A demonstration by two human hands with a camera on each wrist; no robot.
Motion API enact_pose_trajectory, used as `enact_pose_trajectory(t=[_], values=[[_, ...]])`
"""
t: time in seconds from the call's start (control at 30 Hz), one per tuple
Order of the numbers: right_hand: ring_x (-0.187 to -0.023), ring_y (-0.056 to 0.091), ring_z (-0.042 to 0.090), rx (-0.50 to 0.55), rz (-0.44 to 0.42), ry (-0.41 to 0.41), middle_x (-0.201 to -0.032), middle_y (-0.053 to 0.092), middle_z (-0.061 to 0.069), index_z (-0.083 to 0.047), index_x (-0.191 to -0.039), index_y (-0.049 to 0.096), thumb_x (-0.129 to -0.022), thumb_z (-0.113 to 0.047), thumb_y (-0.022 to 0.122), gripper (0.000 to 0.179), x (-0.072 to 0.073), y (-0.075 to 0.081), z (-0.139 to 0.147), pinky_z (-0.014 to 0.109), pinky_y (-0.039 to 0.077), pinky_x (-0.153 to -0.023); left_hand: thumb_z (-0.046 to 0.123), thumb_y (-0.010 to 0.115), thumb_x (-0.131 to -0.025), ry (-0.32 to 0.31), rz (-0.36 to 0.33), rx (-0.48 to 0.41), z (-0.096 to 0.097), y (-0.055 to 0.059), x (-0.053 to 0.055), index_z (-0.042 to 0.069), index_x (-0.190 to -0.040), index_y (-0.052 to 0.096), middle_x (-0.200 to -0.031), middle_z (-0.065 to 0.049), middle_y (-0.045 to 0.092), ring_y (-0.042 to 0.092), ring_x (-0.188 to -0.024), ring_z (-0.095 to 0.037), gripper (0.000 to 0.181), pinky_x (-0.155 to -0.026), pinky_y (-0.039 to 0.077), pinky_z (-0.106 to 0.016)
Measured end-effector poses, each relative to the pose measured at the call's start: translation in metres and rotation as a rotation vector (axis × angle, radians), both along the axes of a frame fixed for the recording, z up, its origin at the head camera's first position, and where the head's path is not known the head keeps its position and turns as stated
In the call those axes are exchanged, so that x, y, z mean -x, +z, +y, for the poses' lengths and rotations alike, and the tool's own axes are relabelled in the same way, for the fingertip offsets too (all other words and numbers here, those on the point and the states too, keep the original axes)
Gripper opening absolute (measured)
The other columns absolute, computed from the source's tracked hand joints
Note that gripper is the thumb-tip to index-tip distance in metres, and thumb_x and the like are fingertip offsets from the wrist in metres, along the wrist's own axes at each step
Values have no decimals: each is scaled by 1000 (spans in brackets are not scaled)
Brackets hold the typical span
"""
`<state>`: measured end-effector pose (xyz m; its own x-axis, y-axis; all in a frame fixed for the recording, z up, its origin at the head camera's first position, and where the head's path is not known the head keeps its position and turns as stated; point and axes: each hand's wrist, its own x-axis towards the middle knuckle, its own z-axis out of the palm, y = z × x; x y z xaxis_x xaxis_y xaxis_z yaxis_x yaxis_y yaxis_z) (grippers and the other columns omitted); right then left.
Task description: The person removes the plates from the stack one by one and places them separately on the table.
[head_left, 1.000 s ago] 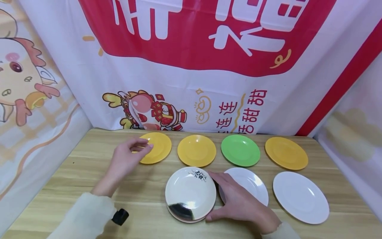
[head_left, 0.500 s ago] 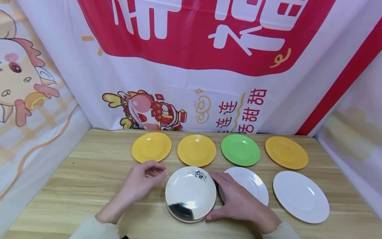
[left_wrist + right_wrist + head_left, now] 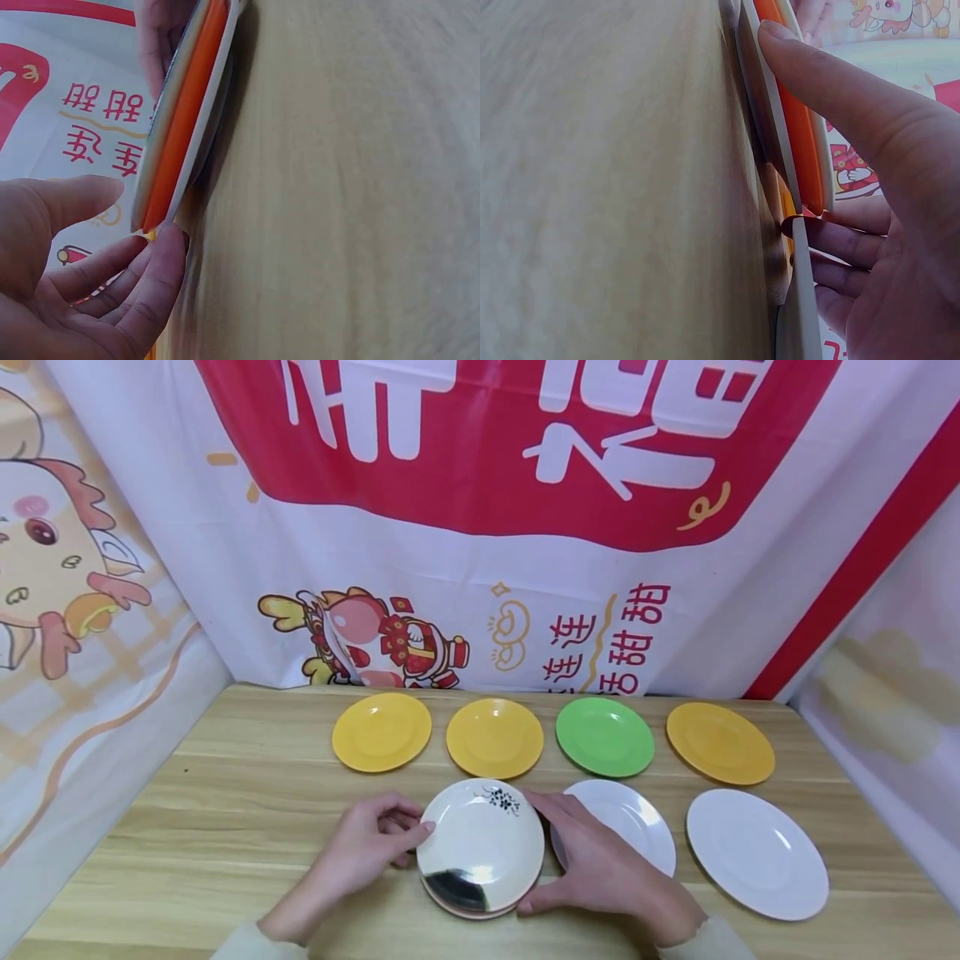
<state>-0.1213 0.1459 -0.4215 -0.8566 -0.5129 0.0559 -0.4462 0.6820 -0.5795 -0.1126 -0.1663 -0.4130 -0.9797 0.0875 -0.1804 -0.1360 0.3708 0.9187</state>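
Note:
A stack of plates sits mid-table in the head view. Its top plate is cream with a black flower print and a dark patch. From the side, the left wrist view shows an orange plate beneath it and a white plate lower still. My right hand grips the stack's right side, thumb at the near edge, fingers at the far edge. At the left rim is my left hand; its fingertips touch the lower edge, while the thumb stands slightly apart from the rim.
Along the back lie a yellow plate, a second yellow plate, a green plate and an orange-yellow plate. A white plate lies partly behind my right hand, with another white plate farther right. Printed cloth hangs behind.
My left hand has come from the back-left yellow plate toward me and right, reaching the stack's left rim. My right hand and the plates have stayed put.

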Motion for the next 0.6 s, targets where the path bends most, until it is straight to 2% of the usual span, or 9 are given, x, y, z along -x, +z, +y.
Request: enact_pose_trajectory(t=[0.27, 0.6], values=[[-145, 51, 20, -4, -6, -4, -156, 55, 0, -24, -163, 44, -60, -75, 95, 125, 0, 0, 0, 56, 49, -118, 9, 85, -91, 36, -19, -11, 6, -6, -1, -5, -115, 71, -97, -11, 71, 67, -76, -17, 31, -60, 64, -32], [-145, 51, 20, -2, -11, -1, -155, 55, 0, -24, -163, 45, -61, -75, 94, 125, 0, 0, 0, 56, 50, -118, 4, 82, -92, 40, -30, -32, 7, -7, -3, -7, -117, 70, -97, -14, 70, 68, -74, -18, 30, -61, 66, -34]])
